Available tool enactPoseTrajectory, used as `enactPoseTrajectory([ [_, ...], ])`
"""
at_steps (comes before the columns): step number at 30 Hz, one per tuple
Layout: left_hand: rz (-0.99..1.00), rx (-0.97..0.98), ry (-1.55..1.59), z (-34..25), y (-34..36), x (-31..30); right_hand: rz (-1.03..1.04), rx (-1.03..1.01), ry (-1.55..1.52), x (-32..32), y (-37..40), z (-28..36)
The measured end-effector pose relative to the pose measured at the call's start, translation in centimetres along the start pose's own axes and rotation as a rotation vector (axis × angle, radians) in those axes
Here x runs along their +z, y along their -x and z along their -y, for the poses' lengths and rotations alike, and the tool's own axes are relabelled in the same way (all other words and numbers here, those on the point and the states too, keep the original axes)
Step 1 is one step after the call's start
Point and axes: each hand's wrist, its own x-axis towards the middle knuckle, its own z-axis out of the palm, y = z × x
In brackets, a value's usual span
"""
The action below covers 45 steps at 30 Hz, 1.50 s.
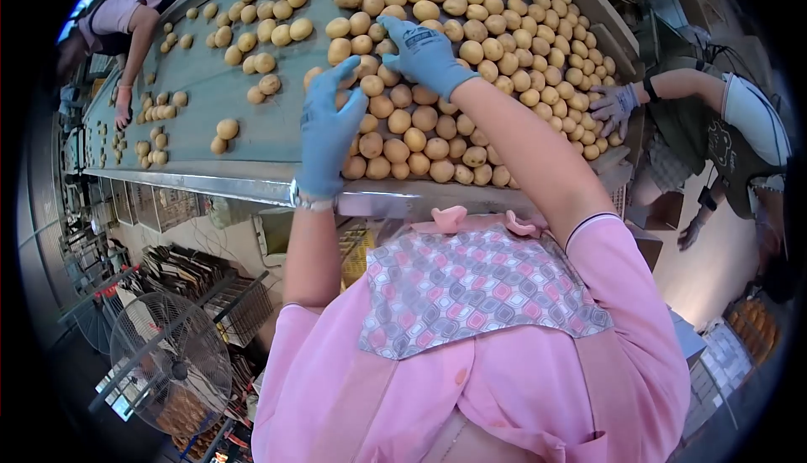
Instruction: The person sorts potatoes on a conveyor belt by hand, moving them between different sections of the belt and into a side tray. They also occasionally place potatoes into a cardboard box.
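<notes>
Round yellow-brown potatoes (504,39) lie crowded on the right part of a green conveyor belt (277,118). My left hand (326,131), in a blue glove, is at the left edge of this crowd. Its fingers are apart, pointing away from me, with nothing visible in them. Further in, my right hand (423,55), gloved in blue too, reaches over the potatoes with its fingers spread and touching some. The potatoes beneath both palms are hidden.
The belt's metal rail (218,179) runs before me. On the right, a co-worker's gloved hand (616,108) rests on the potatoes; at the far left another person's hand (123,106) reaches over the belt. A fan (178,369) and a wire crate (244,307) stand below left.
</notes>
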Motion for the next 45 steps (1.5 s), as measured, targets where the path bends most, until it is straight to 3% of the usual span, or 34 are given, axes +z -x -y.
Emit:
enactPoseTrajectory([
  [3, 0.233, 0.215, -0.727, 0.2, -4.0, -0.3, -0.112, 0.043, -0.321, -1.5, 2.0, -0.7],
  [6, 0.517, 0.480, -1.045, 0.6, -7.6, -0.4, -0.050, 0.263, -1.093, -5.2, 7.4, -1.6],
  [7, 0.652, 0.426, -1.142, -0.4, -8.8, 0.1, -0.011, 0.343, -1.374, -6.5, 9.2, -2.1],
  [8, 0.650, 0.516, -1.182, 0.2, -9.3, 0.6, -0.084, 0.392, -1.717, -7.9, 12.2, -1.3],
  [10, 0.785, 0.581, -1.406, -0.9, -10.1, 2.2, -0.104, 0.555, -2.017, -10.3, 16.9, -0.6],
  [13, 0.835, 0.679, -1.502, 2.2, -11.7, 4.7, -0.252, 0.362, -1.214, -10.5, 26.1, -2.0],
  [16, 0.881, 0.622, -1.423, 4.0, -13.6, 5.5, -0.471, 0.414, -1.849, -11.7, 37.1, -6.9],
  [18, 0.930, 0.629, -1.338, 0.6, -14.0, 4.6, -0.819, 0.857, -1.245, -14.6, 42.1, -8.7],
  [20, 0.994, 0.548, -1.350, -0.5, -15.0, 4.8, -0.839, 1.012, -0.813, -14.2, 47.8, -17.0],
  [23, 1.019, 0.376, -1.418, -3.6, -15.2, 5.1, -0.545, 0.785, 0.445, -12.8, 49.7, -26.2],
  [26, 0.961, 0.322, -1.424, -5.5, -14.0, 5.1, -0.160, 0.876, 0.384, -10.0, 46.6, -34.0],
  [30, 0.622, 0.257, -1.140, -8.4, -9.7, 5.3, -0.023, 1.008, 0.217, -6.7, 44.1, -40.2],
  [31, 0.535, 0.181, -0.948, -9.6, -7.5, 6.3, -0.191, 1.021, 0.225, -6.1, 43.9, -39.6],
  [32, 0.452, 0.108, -0.753, -10.6, -5.0, 7.7, -0.202, 1.013, 0.211, -5.6, 44.1, -40.2],
  [33, 0.413, 0.169, -0.584, -9.3, -2.8, 8.6, -0.204, 1.011, 0.198, -4.7, 45.0, -40.6],
  [35, 0.343, 0.132, -0.465, -9.8, 2.3, 12.5, -0.304, 1.048, 0.201, -2.2, 47.2, -39.9],
  [38, 0.359, 0.065, -0.385, -11.4, 6.8, 16.9, -0.284, 0.943, 0.263, 2.7, 49.9, -38.5],
  [39, 0.393, 0.051, -0.377, -10.8, 7.7, 17.4, -0.252, 0.822, 0.295, 1.9, 50.8, -35.8],
  [41, 0.432, 0.061, -0.413, -9.1, 8.7, 18.1, -0.191, 0.792, 0.358, 2.5, 53.6, -32.0],
  [45, 0.384, 0.101, -0.468, -9.5, 9.3, 18.4, -0.280, 0.789, 0.253, 1.8, 63.5, -24.1],
])
